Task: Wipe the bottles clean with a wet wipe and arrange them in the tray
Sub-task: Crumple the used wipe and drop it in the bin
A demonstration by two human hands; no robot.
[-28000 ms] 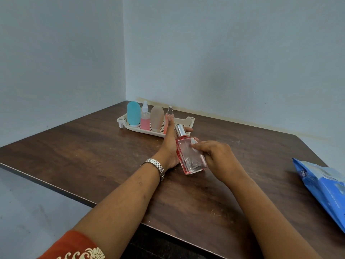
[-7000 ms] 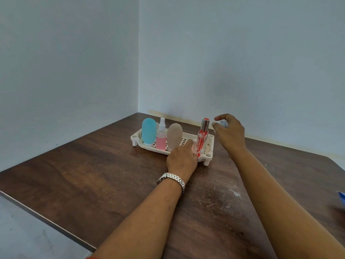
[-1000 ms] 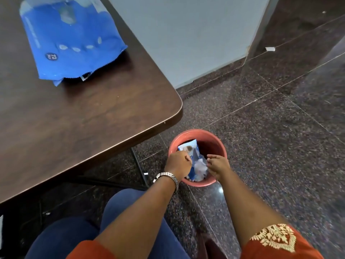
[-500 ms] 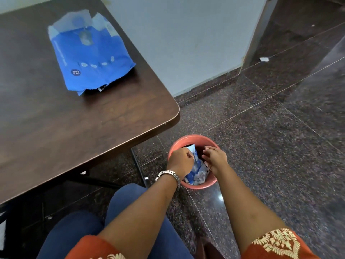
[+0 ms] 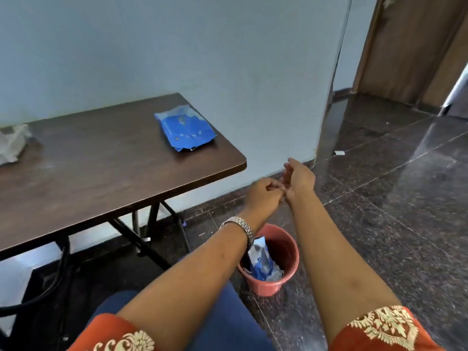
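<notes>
Beginning with the fingers (image 5: pixel 274 184), those of the left hand (image 5: pixel 264 197) are seen curled into a loose fist with nothing visible in them. The fist's knuckles are pressed against the heel of the right hand (image 5: pixel 300 177). The right fingers (image 5: pixel 291 163) are loosely extended and slightly parted, and nothing is held; their tips are blurred. A metal link watch (image 5: pixel 240 226) is worn on the left wrist.

Below the forearms a round, smooth salmon-pink bucket (image 5: pixel 288 247) stands on the polished, speckled dark stone floor (image 5: pixel 379 198), partly hidden by the left arm. Inside it a crinkled blue-and-white wrapper (image 5: pixel 259 259) and a pale crumpled wipe (image 5: pixel 274 273) are lodged. A glossy blue wet-wipe pack (image 5: pixel 186 129) lies flat near the rounded corner of the dark wood-grain table (image 5: pixel 101 168). A white crumpled shape (image 5: pixel 11 144) is cut off at the left edge of the table, too blurred to be identified.
</notes>
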